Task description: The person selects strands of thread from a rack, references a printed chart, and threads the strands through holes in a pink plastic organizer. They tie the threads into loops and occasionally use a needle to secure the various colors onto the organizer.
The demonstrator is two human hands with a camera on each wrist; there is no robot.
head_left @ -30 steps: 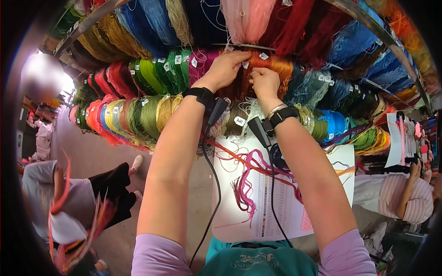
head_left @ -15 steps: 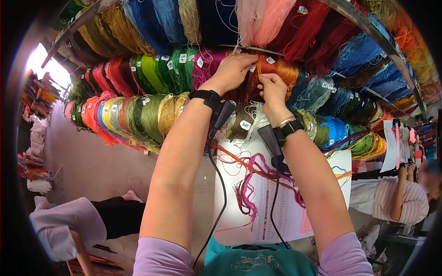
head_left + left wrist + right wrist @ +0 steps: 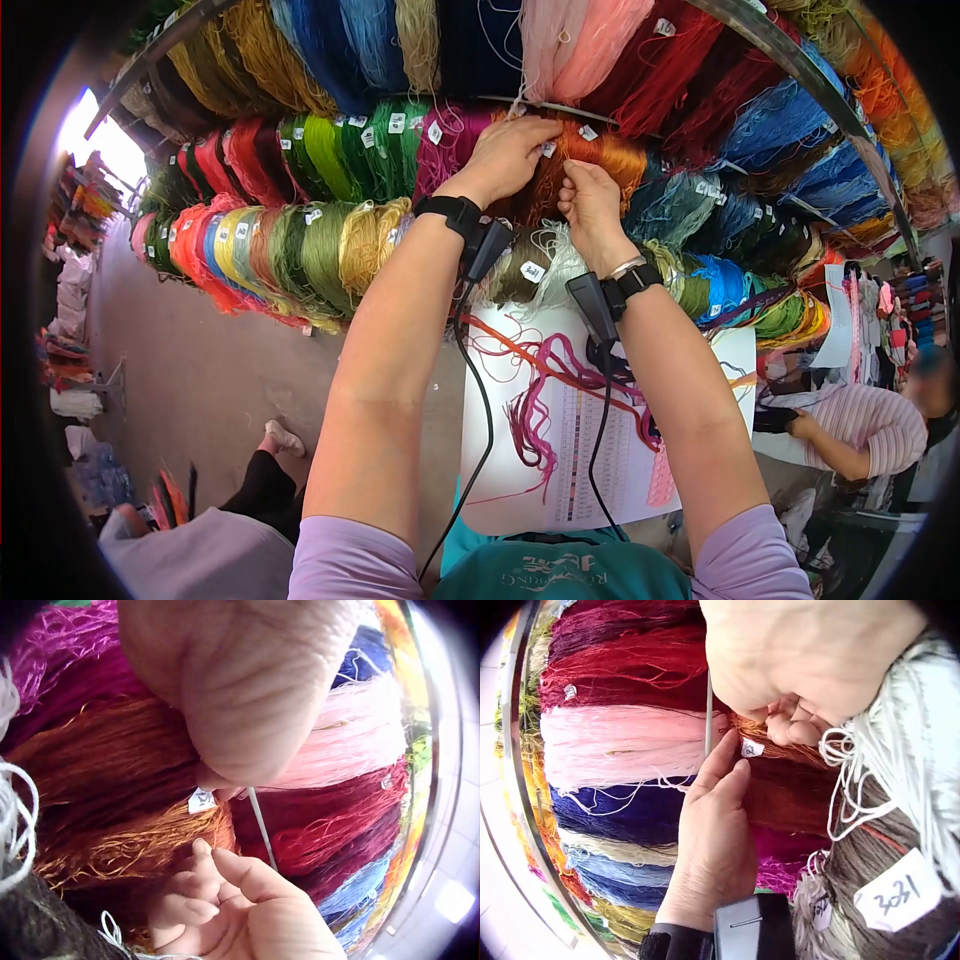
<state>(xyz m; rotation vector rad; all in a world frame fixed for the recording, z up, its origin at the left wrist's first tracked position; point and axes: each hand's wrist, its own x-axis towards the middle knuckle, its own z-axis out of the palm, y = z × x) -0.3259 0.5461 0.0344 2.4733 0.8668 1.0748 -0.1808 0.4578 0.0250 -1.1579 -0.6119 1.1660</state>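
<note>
Among hanging skeins, my left hand (image 3: 503, 162) rests at the top of the rust-brown skein (image 3: 112, 739), its fingers fairly straight near the rod (image 3: 709, 712). Its thumb and index finger lie beside a small white tag (image 3: 751, 748). Just to the right, my right hand (image 3: 594, 208) has its fingers curled, thumb and index tips meeting at strands of the orange thread skein (image 3: 615, 158). In the left wrist view those tips overlap the glossy orange threads (image 3: 150, 836); the pinched strand itself is too fine to make out.
A white sheet (image 3: 500, 490) with a printed chart bears loose magenta threads (image 3: 545, 400). Below the hands hang white cord loops (image 3: 907, 742) and a grey-brown skein with a tag (image 3: 898, 891). A curved metal bar (image 3: 800, 70) crosses upper right. Other people stand at both sides.
The right hand has drawn slightly right of the left hand, its thumb and index tips now pointing up at the orange threads. The left hand stays at the skein top. A bystander at left has shifted.
</note>
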